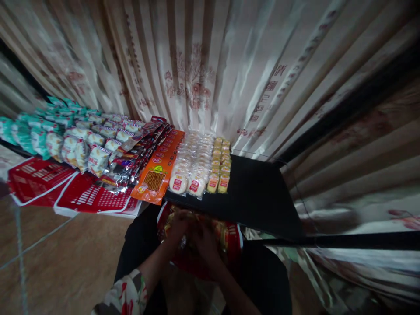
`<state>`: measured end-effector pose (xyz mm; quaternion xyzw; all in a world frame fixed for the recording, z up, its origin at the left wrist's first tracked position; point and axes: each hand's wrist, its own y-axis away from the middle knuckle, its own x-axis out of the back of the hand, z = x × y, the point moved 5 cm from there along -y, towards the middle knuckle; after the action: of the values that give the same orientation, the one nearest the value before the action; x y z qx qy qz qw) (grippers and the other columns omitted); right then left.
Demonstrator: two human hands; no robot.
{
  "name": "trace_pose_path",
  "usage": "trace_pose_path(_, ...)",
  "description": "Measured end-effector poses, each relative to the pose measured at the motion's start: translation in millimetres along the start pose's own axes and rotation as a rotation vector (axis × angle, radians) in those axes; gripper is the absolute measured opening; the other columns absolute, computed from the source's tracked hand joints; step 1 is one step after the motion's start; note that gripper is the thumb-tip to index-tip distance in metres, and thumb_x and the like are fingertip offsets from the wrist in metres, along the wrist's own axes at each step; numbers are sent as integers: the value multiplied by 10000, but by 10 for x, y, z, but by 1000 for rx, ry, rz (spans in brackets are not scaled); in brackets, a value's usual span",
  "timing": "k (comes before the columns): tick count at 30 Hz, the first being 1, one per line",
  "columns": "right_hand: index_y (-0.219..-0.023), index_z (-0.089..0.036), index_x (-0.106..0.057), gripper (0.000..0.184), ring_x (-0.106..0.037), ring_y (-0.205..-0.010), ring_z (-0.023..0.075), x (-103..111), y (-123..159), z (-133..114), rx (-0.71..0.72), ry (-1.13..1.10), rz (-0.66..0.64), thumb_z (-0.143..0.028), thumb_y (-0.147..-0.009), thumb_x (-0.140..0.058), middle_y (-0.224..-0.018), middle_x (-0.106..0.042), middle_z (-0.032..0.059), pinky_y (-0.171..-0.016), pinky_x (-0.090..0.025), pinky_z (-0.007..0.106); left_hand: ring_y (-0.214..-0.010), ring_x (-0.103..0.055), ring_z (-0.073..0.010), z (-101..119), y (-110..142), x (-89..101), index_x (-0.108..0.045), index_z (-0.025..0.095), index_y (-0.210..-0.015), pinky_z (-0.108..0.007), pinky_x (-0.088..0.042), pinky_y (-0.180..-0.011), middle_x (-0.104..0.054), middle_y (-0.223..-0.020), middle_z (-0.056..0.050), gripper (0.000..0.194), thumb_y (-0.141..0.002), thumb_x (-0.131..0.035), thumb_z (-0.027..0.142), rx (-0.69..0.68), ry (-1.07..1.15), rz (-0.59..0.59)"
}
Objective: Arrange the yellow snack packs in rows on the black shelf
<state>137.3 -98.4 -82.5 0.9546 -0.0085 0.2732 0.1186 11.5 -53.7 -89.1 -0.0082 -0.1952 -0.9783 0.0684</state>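
A red bag or box (238, 245) with a white edge lies across my lap, under the shelf's front edge. Small yellow-wrapped snack packs (225, 238) show at its opening. My left hand (181, 222) reaches into it from the left, and my right hand (204, 240) is beside it, close to the middle. The fingers of both hands are dark, blurred and partly hidden among the packs, so whether they grip anything is unclear. Nearest on the shelf are two rows of yellow packs (219, 168) and two rows of round white crackers (187, 175) in clear wrappers.
The black shelf (262, 192) runs in front of my knees, against a pale printed curtain (197, 65). An orange snack packet (157, 170), dark red packets (138, 157), white packs (98, 157) and green packs (39, 135) line its left. Red bags (95, 192) sit below.
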Motion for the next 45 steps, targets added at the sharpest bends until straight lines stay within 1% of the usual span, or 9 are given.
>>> trace_pose_path(7, -918, -183, -619, 257, -669, -841, 243, 266, 205, -122, -11, -75, -2, -279, -710, -504, -925, -709, 107, -782, -514, 366, -709, -589, -122, 86, 363, -93, -590, 155, -864, -237, -483, -672, -630, -776, -13, 236, -639, -522, 126, -58, 68, -93)
trace_pose_path(11, -857, -213, -607, 228, -670, -800, 244, 456, 320, -173, -1, -194, 27, -366, -709, -527, -871, -713, 70, -731, -531, 369, -698, -577, -114, 331, 501, -227, -593, 151, -909, -222, -467, -643, -628, -807, -23, 280, -648, -507, 95, -106, 25, -183)
trace_pose_path(15, -879, -232, -601, 258, -670, -790, 240, 748, 367, -294, 30, -258, 97, -413, -702, -553, -836, -717, 48, -711, -538, 353, -792, -615, -146, 576, 586, -383, -598, 150, -873, -258, -496, -750, -661, -860, -51, 226, -673, -509, 96, -172, -21, -188)
trace_pose_path(20, -954, -209, -586, 337, -655, -673, 200, 1072, 214, -401, 42, -322, 179, -402, -678, -586, -810, -704, 39, -627, -532, 309, -876, -634, -170, 745, 660, -597, -556, 141, -980, -294, -526, -783, -655, -971, -94, 240, -750, -491, 155, -295, 19, -233)
trace_pose_path(24, -1002, -199, -568, 388, -629, -621, 172, 1253, -14, -406, 61, -382, 232, -416, -683, -609, -806, -683, 30, -578, -517, 286, -975, -598, -171, 904, 707, -692, -563, 148, -1011, -279, -533, -787, -608, -1038, -98, 289, -740, -466, 118, -480, -65, -206)
trace_pose_path(28, -1023, -189, -569, 411, -617, -637, 154, 1402, -241, -477, 106, -354, 284, -418, -686, -618, -841, -667, 32, -607, -506, 271, -1046, -562, -180, 1036, 680, -796, -562, 162, -1071, -310, -527, -827, -585, -1125, -95, 396, -713, -426, 64, -581, -194, -171)
trace_pose_path(33, -1015, -175, -581, 437, -600, -630, 151, 1496, -524, -557, 117, -284, 352, -453, -678, -592, -847, -647, 44, -616, -503, 281, -1209, -462, -200, 1138, 552, -931, -565, 151, -1140, -399, -356, -1076, -539, -1265, -95, 485, -692, -421, 34, -654, -348, -129)
trace_pose_path(39, -1059, -153, -594, 421, -588, -611, 146, 1444, -749, -535, 173, -80, 407, -414, -741, -503, -929, -621, 82, -668, -517, 325, -1238, -442, -210, 1102, 383, -1018, -559, 108, -1182, -395, -328, -1101, -517, -1312, -112, 521, -686, -418, 37, -597, -456, -123)
trace_pose_path(45, -1209, -102, -530, 510, -598, -690, 172, 1356, -753, -505, 203, 45, 502, -357, -777, -436, -1087, -579, 162, -742, -516, 365, -1246, -447, -192, 1031, 331, -1036, -547, 114, -1206, -383, -331, -1103, -523, -1317, -104, 574, -662, -390, 19, -649, -458, -149)
